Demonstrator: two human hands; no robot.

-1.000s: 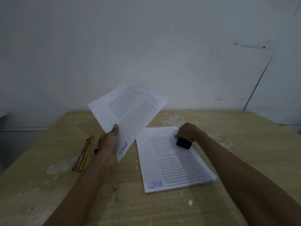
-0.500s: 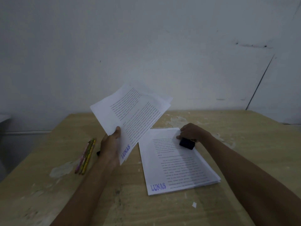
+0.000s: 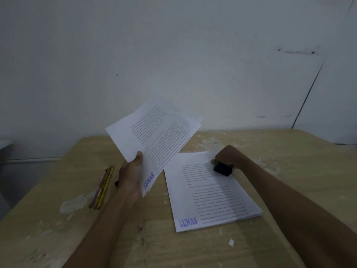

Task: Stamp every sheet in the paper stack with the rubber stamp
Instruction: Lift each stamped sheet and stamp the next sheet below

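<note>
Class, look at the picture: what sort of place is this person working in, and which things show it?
Probably a plain workroom or study corner: a worn wooden table against a bare white wall, with printed sheets stamped LUNAS and pencils lying on it.

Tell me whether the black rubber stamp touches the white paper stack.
Touching: in the head view the black rubber stamp, gripped by the right hand, sits on the white paper stack.

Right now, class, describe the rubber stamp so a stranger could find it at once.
On the wooden table lies a paper stack. At its far end the right hand grips the rubber stamp: a small black block, the only dark thing on white paper.
</note>
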